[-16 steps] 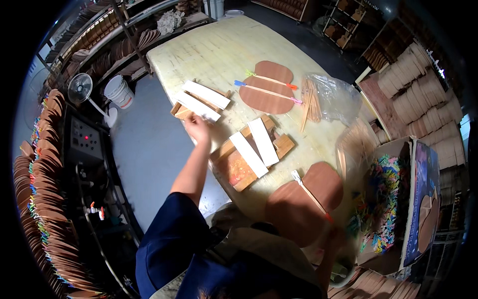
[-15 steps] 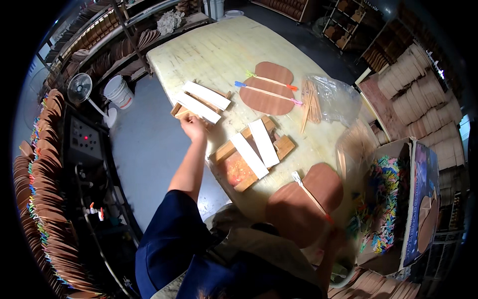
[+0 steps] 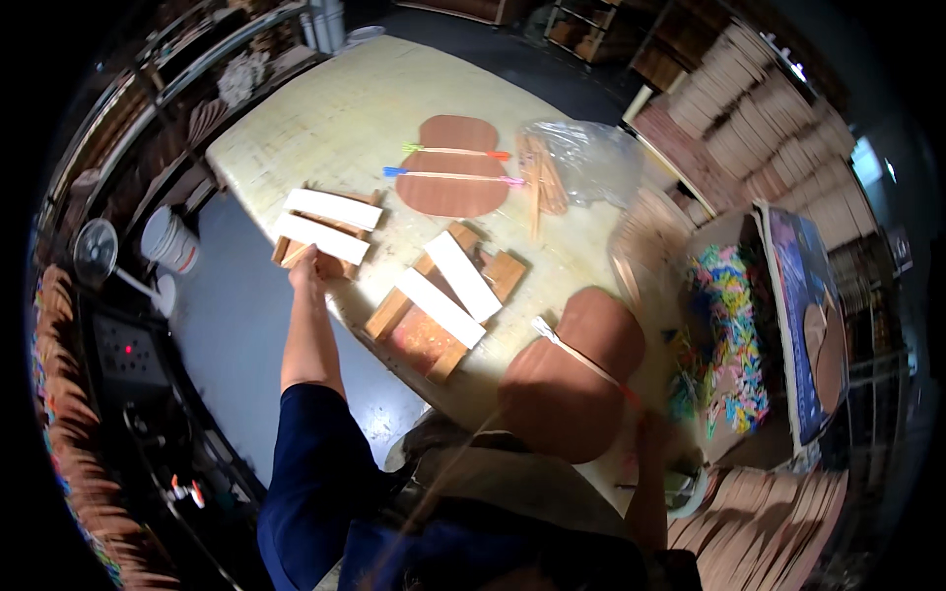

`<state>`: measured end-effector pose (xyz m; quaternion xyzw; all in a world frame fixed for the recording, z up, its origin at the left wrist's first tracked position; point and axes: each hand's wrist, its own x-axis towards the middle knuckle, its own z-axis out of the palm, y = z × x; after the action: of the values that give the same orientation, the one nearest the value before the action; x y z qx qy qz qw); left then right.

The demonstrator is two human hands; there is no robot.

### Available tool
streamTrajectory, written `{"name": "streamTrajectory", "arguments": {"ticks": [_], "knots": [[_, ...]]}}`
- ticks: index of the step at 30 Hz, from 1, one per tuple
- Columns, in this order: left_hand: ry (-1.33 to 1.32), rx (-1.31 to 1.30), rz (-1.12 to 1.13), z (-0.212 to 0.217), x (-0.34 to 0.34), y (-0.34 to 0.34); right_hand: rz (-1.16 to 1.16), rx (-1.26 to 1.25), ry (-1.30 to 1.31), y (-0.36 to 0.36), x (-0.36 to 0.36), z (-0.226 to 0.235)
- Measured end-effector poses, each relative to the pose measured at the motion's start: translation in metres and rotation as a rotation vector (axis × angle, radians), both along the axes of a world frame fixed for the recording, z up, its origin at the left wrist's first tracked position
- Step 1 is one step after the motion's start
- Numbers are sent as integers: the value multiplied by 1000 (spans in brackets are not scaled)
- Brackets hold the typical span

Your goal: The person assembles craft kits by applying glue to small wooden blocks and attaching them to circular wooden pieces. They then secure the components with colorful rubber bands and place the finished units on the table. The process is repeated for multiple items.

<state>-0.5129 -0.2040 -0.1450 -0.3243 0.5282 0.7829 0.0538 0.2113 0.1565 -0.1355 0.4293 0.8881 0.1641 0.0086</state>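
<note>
The left hand [image 3: 307,264] is reaching out at full arm's length and is touching the near edge of a small wooden frame [image 3: 325,236] at the left edge of the surface [image 3: 325,118]; its fingers are curled against the wood, though whether they are pinching it cannot be told. Compared with half a second ago, the hand is sitting at much the same spot on that frame, with no clear shift in the piece. Two white slats [image 3: 330,209] are lying across the frame, side by side. The right hand [image 3: 652,433] is showing only dimly at the lower right, beside a guitar-shaped brown panel [image 3: 572,369] that is carrying a thin strip across it; its fingers cannot be made out. Between the hands, a second wooden frame [image 3: 443,300] with two white slats is resting on the surface. Farther off, another guitar-shaped panel [image 3: 455,163] is lying flat with two coloured-tipped sticks across it, next to a clear plastic bag [image 3: 586,158] of thin wooden sticks.
</note>
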Motion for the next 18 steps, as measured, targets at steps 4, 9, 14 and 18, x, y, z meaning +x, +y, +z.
{"name": "streamTrajectory", "arguments": {"ticks": [4, 9, 14, 18], "knots": [[83, 32, -37, -13, -17, -1, 14, 116, 32, -16, -5, 7], [669, -102, -71, 4, -2, 3, -35, -62, 260, -24, -33, 60], [1024, -408, -673, 118, 195, 102, -71, -173, 569, 9, -7, -9], [1408, -491, -1183, 142, 328, 146, -97, -243, 661, 0, -17, -5]]}}
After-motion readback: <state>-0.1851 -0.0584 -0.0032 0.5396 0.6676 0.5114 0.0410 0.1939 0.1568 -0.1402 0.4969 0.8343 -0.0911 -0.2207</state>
